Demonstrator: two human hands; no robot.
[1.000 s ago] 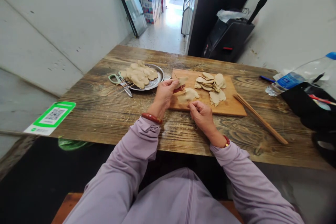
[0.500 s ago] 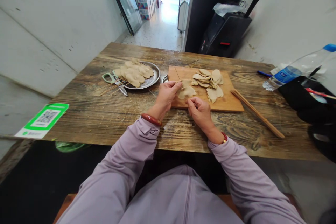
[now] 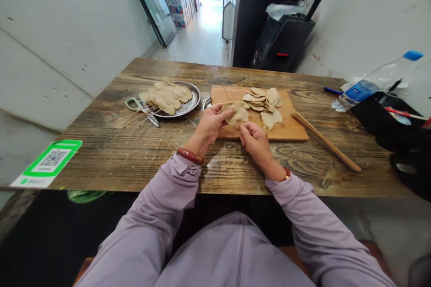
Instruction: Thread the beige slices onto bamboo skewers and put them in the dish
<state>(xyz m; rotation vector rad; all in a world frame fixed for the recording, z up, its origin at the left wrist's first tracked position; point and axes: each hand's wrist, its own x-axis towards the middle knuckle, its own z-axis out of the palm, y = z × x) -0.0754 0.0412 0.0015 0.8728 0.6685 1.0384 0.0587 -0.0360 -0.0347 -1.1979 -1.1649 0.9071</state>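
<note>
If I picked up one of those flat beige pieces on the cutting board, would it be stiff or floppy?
Probably floppy: the beige piece at the left hand looks gently curved. Likely light: the heaped pieces look thin at their edges. It might also tear, given the jagged edge of the heap's frontmost piece.

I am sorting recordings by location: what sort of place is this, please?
Probably a small eatery or snack shop: a green QR-code card at the wooden table's corner, skewered pieces on a metal plate, stacked boxes farther back.
</note>
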